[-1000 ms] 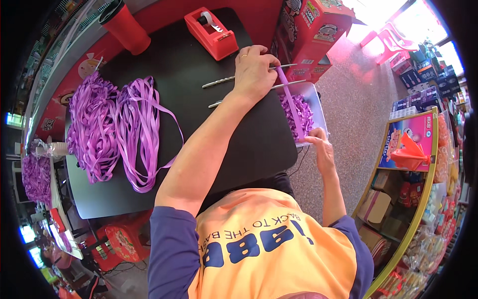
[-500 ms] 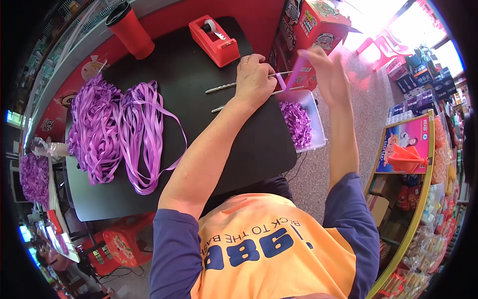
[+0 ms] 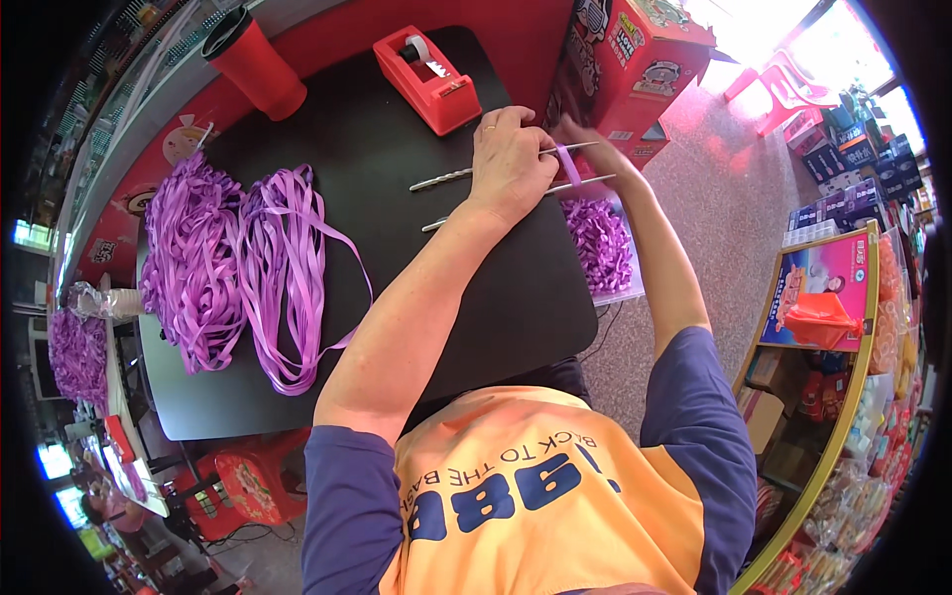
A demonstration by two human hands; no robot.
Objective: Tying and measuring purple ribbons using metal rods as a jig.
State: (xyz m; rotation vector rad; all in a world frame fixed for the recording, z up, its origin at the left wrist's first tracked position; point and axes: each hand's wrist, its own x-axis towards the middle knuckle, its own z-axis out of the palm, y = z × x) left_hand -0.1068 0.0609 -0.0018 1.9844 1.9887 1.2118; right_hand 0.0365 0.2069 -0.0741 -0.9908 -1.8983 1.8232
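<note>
Over the far right edge of the black table, my left hand (image 3: 513, 164) is closed around a pair of thin metal rods (image 3: 439, 180), whose ends stick out on both sides. A purple ribbon (image 3: 567, 165) loops across the rods just right of my left fingers. My right hand (image 3: 600, 154) is beside the rod tips, its fingers smeared by motion; whether it grips the ribbon does not show. Below the rods, a white plastic bin (image 3: 627, 295) holds many short curled purple ribbon pieces (image 3: 598, 245).
Bundles of long purple ribbon (image 3: 193, 263) lie on the left of the black table (image 3: 426, 327). A red tape dispenser (image 3: 426, 81) and red tumbler (image 3: 255, 67) stand at the back. A red carton (image 3: 635, 59) is beyond the bin; a display shelf (image 3: 815, 288) stands right.
My right hand has come down and left, from above the bin to the rod tips. The ribbon strand it had raised now lies around the rods. My left hand keeps its hold.
</note>
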